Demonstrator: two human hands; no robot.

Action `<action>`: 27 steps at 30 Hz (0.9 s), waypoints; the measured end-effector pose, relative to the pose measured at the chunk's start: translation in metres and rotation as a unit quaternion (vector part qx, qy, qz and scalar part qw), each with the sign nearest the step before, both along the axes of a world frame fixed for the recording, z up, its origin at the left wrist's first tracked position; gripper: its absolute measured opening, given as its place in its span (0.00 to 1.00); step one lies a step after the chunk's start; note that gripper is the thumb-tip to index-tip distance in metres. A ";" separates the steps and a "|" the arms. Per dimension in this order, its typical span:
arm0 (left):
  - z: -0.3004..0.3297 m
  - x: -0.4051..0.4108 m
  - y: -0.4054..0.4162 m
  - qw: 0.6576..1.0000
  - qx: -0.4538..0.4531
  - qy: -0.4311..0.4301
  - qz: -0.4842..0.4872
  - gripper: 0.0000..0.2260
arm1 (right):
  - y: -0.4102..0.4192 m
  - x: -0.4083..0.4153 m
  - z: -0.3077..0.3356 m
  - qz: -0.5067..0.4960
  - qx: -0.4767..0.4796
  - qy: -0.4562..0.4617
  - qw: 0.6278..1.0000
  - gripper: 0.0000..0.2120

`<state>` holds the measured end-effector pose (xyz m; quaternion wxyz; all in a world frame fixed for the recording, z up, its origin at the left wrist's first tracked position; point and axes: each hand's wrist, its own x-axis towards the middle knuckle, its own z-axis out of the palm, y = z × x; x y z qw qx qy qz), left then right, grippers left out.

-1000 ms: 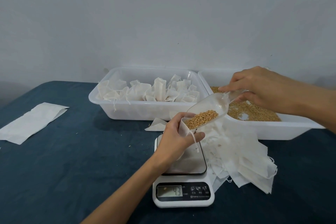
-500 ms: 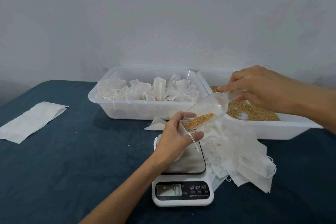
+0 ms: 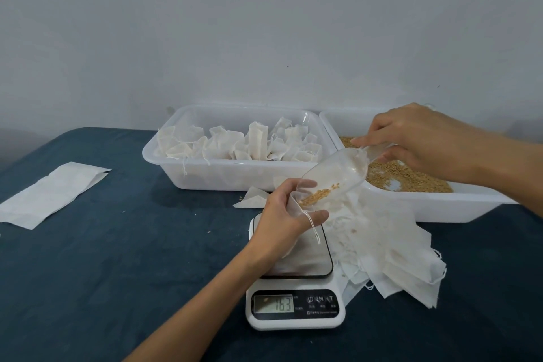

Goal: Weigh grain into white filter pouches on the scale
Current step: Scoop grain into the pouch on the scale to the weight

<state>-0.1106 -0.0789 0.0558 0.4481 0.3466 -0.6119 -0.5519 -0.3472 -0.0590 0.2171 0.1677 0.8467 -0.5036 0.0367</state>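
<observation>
Grain (image 3: 316, 197), golden and loose, lies in a small heap at the lip of the clear plastic scoop (image 3: 338, 173), right at the mouth of the white filter pouch (image 3: 295, 206) with a drawstring. I see my left hand (image 3: 286, 219) curled round that pouch, fingers and thumb holding its mouth apart, above the steel platform of the white digital kitchen scale (image 3: 295, 288). I cannot tell whether the pouch bottom rests on the platform, since the hand covers it. The scale display reads 16.3.

My right hand (image 3: 420, 138) pinches the scoop handle between thumb and fingers, with the scoop tilted down and to the left toward the pouch. This hand is above the white rectangular plastic tub holding bulk grain (image 3: 470, 203), which stands at the right rear, touching the second tub.

White rectangular plastic tub of filled, tied pouches (image 3: 205, 179) stands at the centre rear. A loose pile of flat empty white pouches (image 3: 390, 244) lies just right of the scale, partly tucked under its edge. One flat white paper sheet (image 3: 55, 194) lies well apart at the left on the dark blue tablecloth (image 3: 117, 273). A few stray grains lie on the cloth near the scale.
</observation>
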 end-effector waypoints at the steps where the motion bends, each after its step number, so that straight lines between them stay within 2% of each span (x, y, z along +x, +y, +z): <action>1: 0.000 0.000 0.000 1.000 0.001 0.000 0.000 0.22 | -0.001 0.000 0.000 0.002 -0.002 0.003 1.000 0.22; 15: 0.003 0.002 0.001 1.000 0.004 -0.001 0.002 0.21 | -0.001 0.003 -0.003 0.047 -0.034 0.016 0.998 0.21; 27: 0.007 0.005 0.002 1.000 0.004 -0.007 0.011 0.22 | 0.008 0.020 -0.001 0.121 -0.159 0.069 0.977 0.23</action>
